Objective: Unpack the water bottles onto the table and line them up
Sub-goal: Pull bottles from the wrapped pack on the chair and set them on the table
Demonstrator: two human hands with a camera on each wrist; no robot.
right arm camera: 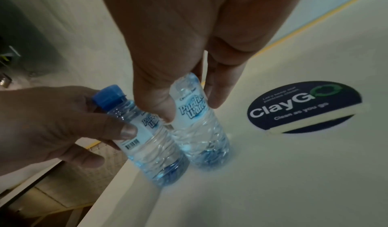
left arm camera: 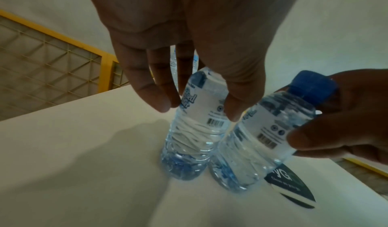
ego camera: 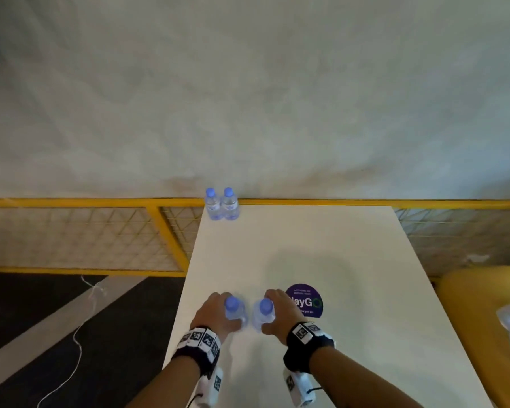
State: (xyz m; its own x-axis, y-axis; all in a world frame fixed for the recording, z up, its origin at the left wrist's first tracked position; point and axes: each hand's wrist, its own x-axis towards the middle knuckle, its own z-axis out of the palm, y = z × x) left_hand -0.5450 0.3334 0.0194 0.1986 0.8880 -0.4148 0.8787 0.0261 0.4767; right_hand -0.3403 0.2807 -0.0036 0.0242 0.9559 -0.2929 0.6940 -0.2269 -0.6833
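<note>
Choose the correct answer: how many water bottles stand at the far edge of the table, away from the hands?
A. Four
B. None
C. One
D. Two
D: in the head view, two water bottles with blue caps stand side by side at the far left corner of the table, while the left hand and right hand each hold one more bottle near the front.

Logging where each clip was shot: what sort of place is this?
Likely a shared pantry or canteen: a white table bears a "ClayGo, clean as you go" sticker, beside a yellow mesh railing.
</note>
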